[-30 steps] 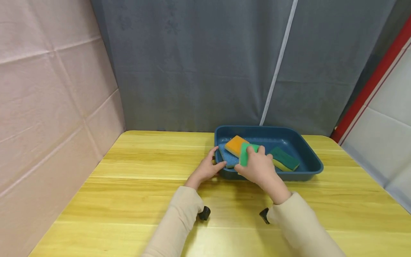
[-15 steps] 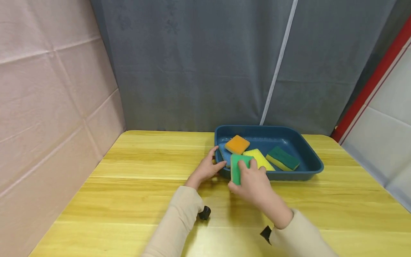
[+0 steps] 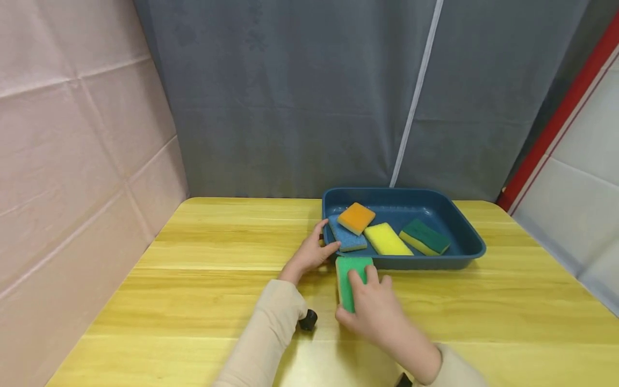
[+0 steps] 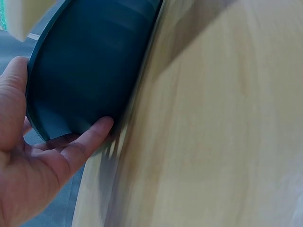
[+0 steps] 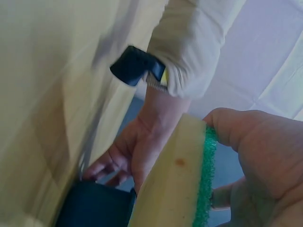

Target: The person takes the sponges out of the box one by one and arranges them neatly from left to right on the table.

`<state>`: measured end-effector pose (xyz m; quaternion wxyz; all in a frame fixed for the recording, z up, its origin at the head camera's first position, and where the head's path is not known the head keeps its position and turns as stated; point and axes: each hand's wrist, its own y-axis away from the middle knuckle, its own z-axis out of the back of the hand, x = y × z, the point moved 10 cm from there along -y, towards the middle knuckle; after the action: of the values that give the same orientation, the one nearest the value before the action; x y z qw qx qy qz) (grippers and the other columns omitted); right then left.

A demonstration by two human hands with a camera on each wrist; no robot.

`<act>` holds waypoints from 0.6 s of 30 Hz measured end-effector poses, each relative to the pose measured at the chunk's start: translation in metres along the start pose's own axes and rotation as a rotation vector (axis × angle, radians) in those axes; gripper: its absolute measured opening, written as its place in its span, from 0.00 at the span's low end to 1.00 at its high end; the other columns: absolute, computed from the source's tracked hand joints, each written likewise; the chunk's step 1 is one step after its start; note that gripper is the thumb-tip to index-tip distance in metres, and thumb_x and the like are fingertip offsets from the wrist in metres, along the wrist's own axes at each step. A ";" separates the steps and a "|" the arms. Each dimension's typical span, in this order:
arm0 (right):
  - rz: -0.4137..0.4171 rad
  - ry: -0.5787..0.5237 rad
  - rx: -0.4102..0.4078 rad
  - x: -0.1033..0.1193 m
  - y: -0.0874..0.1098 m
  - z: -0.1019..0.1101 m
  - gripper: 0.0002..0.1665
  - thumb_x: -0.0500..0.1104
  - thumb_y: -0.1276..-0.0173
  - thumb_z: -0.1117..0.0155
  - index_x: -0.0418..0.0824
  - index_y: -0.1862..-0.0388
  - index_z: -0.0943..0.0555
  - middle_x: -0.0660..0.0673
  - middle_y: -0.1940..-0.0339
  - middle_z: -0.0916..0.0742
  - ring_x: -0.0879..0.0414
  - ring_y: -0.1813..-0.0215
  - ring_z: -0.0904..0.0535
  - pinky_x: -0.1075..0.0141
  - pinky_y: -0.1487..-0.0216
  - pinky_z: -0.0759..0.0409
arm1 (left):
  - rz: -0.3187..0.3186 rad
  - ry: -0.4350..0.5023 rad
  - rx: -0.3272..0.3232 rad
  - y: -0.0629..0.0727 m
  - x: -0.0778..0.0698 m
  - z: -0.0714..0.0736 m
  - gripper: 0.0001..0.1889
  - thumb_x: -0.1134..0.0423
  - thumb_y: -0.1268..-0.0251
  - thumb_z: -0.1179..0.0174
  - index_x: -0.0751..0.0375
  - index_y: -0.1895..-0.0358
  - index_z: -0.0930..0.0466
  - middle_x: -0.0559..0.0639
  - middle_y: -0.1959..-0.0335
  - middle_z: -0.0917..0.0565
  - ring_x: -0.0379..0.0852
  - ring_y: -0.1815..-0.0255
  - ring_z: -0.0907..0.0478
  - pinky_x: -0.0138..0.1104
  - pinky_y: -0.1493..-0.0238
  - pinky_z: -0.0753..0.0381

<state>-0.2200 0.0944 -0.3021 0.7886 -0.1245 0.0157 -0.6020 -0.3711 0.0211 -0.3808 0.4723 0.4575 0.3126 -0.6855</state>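
My right hand (image 3: pixel 374 309) grips a green-topped sponge (image 3: pixel 347 287) in front of the near side of a dark blue plastic tray (image 3: pixel 450 260). The right wrist view shows the same sponge's pale cream foam side (image 5: pixel 175 170) and thin green scouring layer (image 5: pixel 206 175). At the tray's left end, my left hand (image 3: pixel 311 253) holds the corner, its thumb by the rim and other fingers along the outer wall. Inside the tray lie an orange sponge (image 3: pixel 357 217), overlapping a blue one (image 3: pixel 345 236), a yellow sponge (image 3: pixel 387 239) and a dark green and yellow sponge (image 3: pixel 425 236).
The tray stands on a wooden table (image 3: pixel 217 269) near its back edge. Behind hangs a grey curtain (image 3: pixel 290 107), with a pale pink cloth (image 3: pixel 82 161) on the left and a white panel with red trim (image 3: pixel 556 129) on the right. Black wrist devices (image 3: pixel 308 321) sit at the sleeves.
My right hand has lifted the green sponge out of the tray and brought it toward me over the near rim, uncovering the yellow sponge. The left hand has stayed at the tray's corner.
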 end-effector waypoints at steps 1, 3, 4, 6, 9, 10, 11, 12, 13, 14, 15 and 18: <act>0.000 -0.008 0.008 0.001 0.001 -0.002 0.36 0.56 0.52 0.37 0.33 0.49 0.28 0.27 0.53 0.27 0.34 0.63 0.29 0.47 0.62 0.26 | 0.001 0.000 -0.001 0.000 0.000 0.000 0.38 0.53 0.38 0.44 0.46 0.29 0.56 0.65 0.35 0.42 0.55 0.49 0.27 0.38 0.62 0.21; 0.002 -0.019 0.026 0.004 0.003 -0.005 0.36 0.55 0.51 0.37 0.33 0.49 0.28 0.28 0.53 0.27 0.35 0.64 0.30 0.48 0.63 0.26 | 0.001 -0.001 -0.003 0.000 -0.001 0.001 0.38 0.53 0.38 0.44 0.45 0.29 0.56 0.65 0.35 0.41 0.55 0.50 0.26 0.37 0.62 0.21; 0.000 -0.028 0.034 0.005 0.004 -0.007 0.35 0.55 0.51 0.37 0.33 0.49 0.28 0.28 0.53 0.27 0.35 0.64 0.30 0.49 0.65 0.26 | 0.000 0.000 -0.004 0.000 -0.001 0.001 0.38 0.53 0.39 0.44 0.45 0.29 0.55 0.65 0.35 0.41 0.55 0.50 0.26 0.37 0.62 0.21; 0.002 -0.040 0.044 0.007 0.005 -0.010 0.35 0.54 0.51 0.37 0.33 0.50 0.28 0.28 0.54 0.27 0.35 0.65 0.30 0.49 0.66 0.26 | -0.003 0.005 -0.004 0.000 -0.001 0.002 0.38 0.53 0.39 0.43 0.45 0.29 0.55 0.66 0.35 0.41 0.55 0.51 0.26 0.37 0.62 0.21; -0.004 -0.059 0.060 0.008 0.006 -0.017 0.34 0.54 0.52 0.37 0.33 0.50 0.28 0.30 0.56 0.27 0.36 0.66 0.31 0.50 0.67 0.26 | -0.012 0.008 -0.005 0.000 -0.002 0.003 0.39 0.53 0.40 0.43 0.46 0.29 0.55 0.66 0.35 0.41 0.55 0.50 0.26 0.36 0.62 0.21; -0.003 -0.065 0.061 0.008 0.006 -0.019 0.34 0.54 0.52 0.36 0.33 0.51 0.28 0.30 0.57 0.27 0.37 0.67 0.31 0.51 0.68 0.26 | -0.017 0.007 -0.006 0.000 -0.003 0.003 0.39 0.52 0.40 0.43 0.46 0.29 0.55 0.66 0.36 0.41 0.55 0.50 0.26 0.37 0.62 0.21; -0.002 -0.071 0.064 0.008 0.006 -0.021 0.33 0.53 0.52 0.36 0.33 0.52 0.28 0.31 0.59 0.27 0.38 0.68 0.32 0.52 0.69 0.26 | -0.021 0.005 -0.006 0.000 -0.004 0.003 0.39 0.52 0.40 0.43 0.47 0.29 0.55 0.66 0.35 0.41 0.56 0.49 0.27 0.37 0.62 0.21; -0.001 -0.077 0.067 0.008 0.006 -0.023 0.32 0.53 0.52 0.36 0.33 0.53 0.28 0.32 0.60 0.28 0.38 0.68 0.32 0.52 0.70 0.27 | -0.024 0.004 -0.006 0.000 -0.004 0.003 0.39 0.52 0.40 0.43 0.47 0.29 0.54 0.66 0.35 0.41 0.56 0.48 0.28 0.37 0.62 0.21; 0.003 -0.080 0.070 0.008 0.006 -0.025 0.31 0.53 0.52 0.36 0.33 0.55 0.28 0.32 0.62 0.28 0.39 0.69 0.32 0.52 0.69 0.28 | -0.029 0.002 -0.007 0.001 -0.004 0.003 0.39 0.52 0.40 0.43 0.47 0.29 0.54 0.67 0.36 0.41 0.57 0.47 0.28 0.37 0.62 0.21; 0.007 -0.081 0.072 0.008 0.006 -0.026 0.30 0.52 0.52 0.36 0.32 0.56 0.28 0.33 0.64 0.28 0.40 0.69 0.33 0.52 0.70 0.28 | -0.033 0.000 -0.006 0.001 -0.005 0.003 0.39 0.52 0.40 0.43 0.48 0.29 0.54 0.67 0.36 0.41 0.57 0.46 0.29 0.38 0.61 0.21; 0.011 -0.084 0.073 0.008 0.006 -0.028 0.29 0.52 0.52 0.36 0.32 0.58 0.28 0.34 0.65 0.28 0.41 0.70 0.33 0.53 0.70 0.29 | -0.037 -0.002 -0.006 0.001 -0.005 0.003 0.39 0.52 0.40 0.43 0.49 0.29 0.54 0.67 0.36 0.41 0.58 0.46 0.29 0.38 0.61 0.21; 0.023 -0.081 0.077 0.009 0.004 -0.034 0.28 0.51 0.52 0.36 0.31 0.60 0.29 0.35 0.69 0.29 0.42 0.71 0.34 0.51 0.69 0.31 | -0.040 -0.011 -0.006 0.001 -0.005 0.003 0.39 0.52 0.40 0.43 0.51 0.29 0.55 0.67 0.36 0.41 0.58 0.45 0.30 0.38 0.60 0.21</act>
<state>-0.2197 0.0809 -0.3343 0.7997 -0.1180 -0.0380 -0.5875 -0.3706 0.0200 -0.3745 0.4616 0.4462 0.3209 -0.6963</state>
